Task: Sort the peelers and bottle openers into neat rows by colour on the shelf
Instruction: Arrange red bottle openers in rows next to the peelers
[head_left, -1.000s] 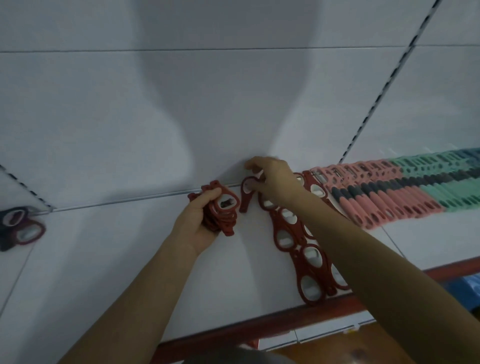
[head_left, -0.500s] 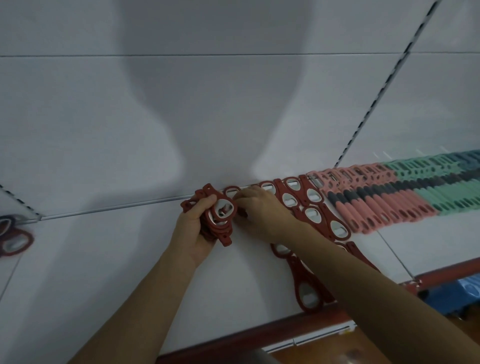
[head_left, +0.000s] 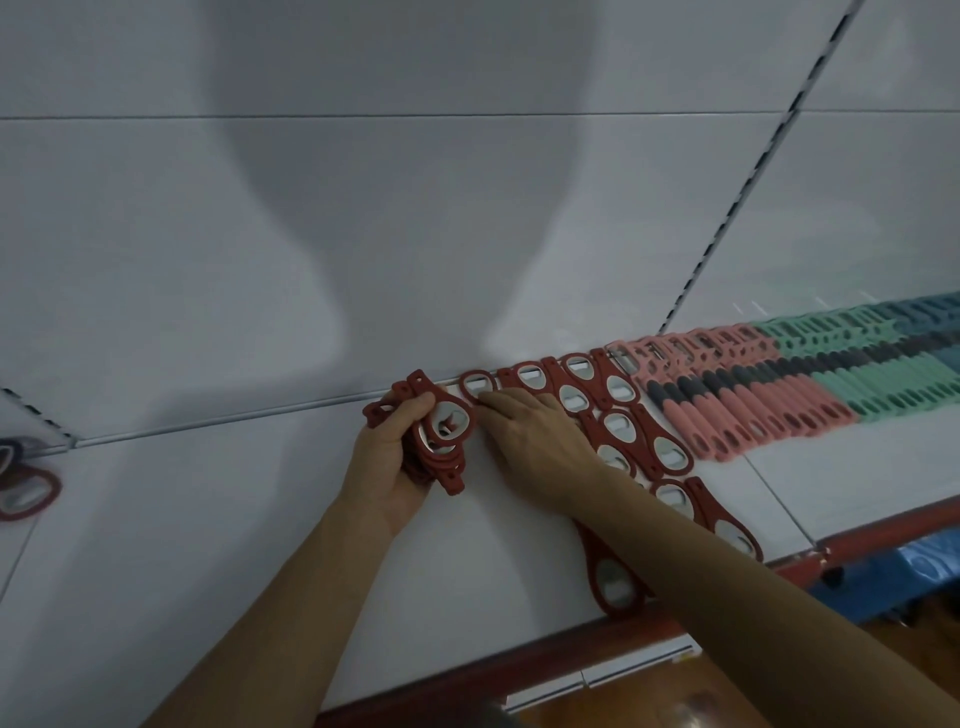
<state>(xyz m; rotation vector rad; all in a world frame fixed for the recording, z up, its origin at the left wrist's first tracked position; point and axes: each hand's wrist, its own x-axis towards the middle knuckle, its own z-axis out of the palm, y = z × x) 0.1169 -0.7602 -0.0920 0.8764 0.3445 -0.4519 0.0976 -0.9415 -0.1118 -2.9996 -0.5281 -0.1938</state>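
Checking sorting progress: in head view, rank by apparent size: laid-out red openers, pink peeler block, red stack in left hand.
1. laid-out red openers, though nearer the camera
2. pink peeler block
3. red stack

White shelf (head_left: 218, 545): red openers (head_left: 623, 447), pink peelers (head_left: 737, 410).

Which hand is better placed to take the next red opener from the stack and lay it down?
The right hand. It lies flat with straight fingers between the stack of red openers and the laid row. The left hand grips the stack, so it is not free.
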